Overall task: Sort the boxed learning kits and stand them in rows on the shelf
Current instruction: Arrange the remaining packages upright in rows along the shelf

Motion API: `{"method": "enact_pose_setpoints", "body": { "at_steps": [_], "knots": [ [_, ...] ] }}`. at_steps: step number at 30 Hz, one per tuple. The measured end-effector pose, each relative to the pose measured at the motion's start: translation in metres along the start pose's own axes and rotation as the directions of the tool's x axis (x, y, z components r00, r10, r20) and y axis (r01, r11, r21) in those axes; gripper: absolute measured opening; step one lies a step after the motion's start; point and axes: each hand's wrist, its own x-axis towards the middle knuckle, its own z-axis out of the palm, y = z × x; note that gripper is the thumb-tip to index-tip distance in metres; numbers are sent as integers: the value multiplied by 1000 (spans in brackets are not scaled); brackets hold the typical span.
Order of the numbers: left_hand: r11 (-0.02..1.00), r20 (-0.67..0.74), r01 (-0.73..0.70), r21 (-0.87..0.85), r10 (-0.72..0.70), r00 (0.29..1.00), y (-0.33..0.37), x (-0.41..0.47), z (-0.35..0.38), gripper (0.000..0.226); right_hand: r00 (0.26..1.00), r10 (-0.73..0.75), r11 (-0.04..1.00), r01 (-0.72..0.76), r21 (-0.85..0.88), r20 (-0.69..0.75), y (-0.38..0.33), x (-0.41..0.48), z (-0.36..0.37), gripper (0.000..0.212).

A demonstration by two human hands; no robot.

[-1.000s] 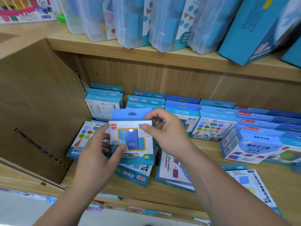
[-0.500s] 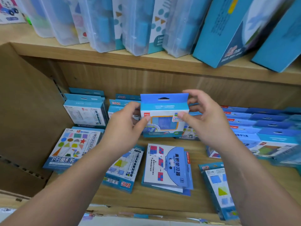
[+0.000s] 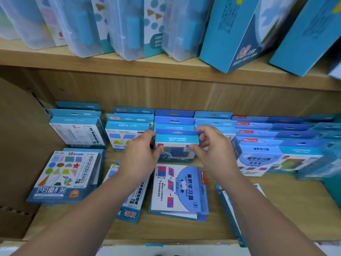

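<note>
- The boxed kit [image 3: 176,146] stood upright at the front of the middle row on the lower shelf [image 3: 276,209], its hang-tab edge up, pressed against the matching blue boxes [image 3: 174,120] behind it.
- The left hand [image 3: 142,156] pinched its left edge and the right hand [image 3: 212,146] its right top corner, both closed on the box with thumbs on the front face.
- Whether its base sat flat on the board could not be told; if it did not, letting go could have tipped it forward.
- A forward fall would likely have landed it on the flat area-learning kit [image 3: 178,189] lying just in front.
- Pushing too hard could have shoved the row crooked against the neighbouring row [image 3: 129,133] to the left or the row [image 3: 214,122] to the right.
- Several kits lay flat near the shelf front, such as the shapes box [image 3: 62,174]; a forearm sweeping back might have dragged one off the edge.
</note>
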Motion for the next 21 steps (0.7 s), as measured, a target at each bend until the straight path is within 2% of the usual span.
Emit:
{"method": "enact_pose_setpoints", "body": {
  "at_steps": [4,9,12,14,16,18,21],
  "knots": [
    [1000,-37,7,-3,-7,999,-5,5,4,33,1000,9,999,-9,-50,-6,0,7,4,41],
    [1000,-79,26,-3,-26,997,-5,7,3,28,999,37,993,-33,-117,31,-1,7,8,57],
    [999,-93,53,3,-52,994,-1,1,-4,30,997,67,997,-65,-36,45,-4,-4,1,61],
    [996,-94,82,-45,-86,992,1,-10,-10,30,996,75,997,-75,13,50,-4,-19,-7,54],
    [989,-30,90,-117,-94,995,-1,-27,-13,28,995,83,997,-82,-15,55,2,-37,-14,45],
    [991,114,76,-112,-63,991,-7,-44,-12,32,985,123,986,-108,-126,120,10,-54,-18,46],
    [998,307,16,-58,2,952,-21,-60,-2,72,923,253,944,-170,-284,291,16,-69,-14,55]
  ]
}}
